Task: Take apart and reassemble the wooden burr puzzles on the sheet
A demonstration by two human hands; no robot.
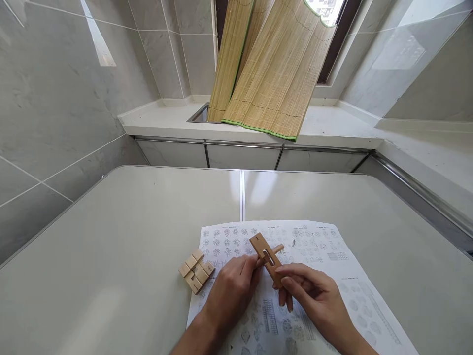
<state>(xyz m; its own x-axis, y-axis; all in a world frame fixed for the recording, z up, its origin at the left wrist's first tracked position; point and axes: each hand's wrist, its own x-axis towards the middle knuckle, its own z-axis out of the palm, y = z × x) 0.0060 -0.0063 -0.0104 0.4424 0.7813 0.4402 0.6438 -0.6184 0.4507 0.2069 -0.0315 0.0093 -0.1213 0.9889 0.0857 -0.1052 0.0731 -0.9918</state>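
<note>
A flat brown wooden piece with a long slot [261, 243] is tilted above the printed sheet [325, 256]. My right hand [318, 293] pinches its lower end between thumb and fingers. A thin wooden stick [278, 248] pokes out on the far side of the slotted piece. My left hand [232, 283] is closed, its fingertips on the stick's near end beside the slot. Whether the stick runs through the slot or behind the piece, I cannot tell. Left of my left hand, a small assembly of light wooden blocks [197, 270] lies partly over the sheet's edge.
The pale table [111, 256] has a seam [242, 197] down its middle. Beyond it runs a white ledge [166, 123] with a bamboo blind [273, 74] hanging over it before a window. Grey tiled walls [74, 98] stand on both sides.
</note>
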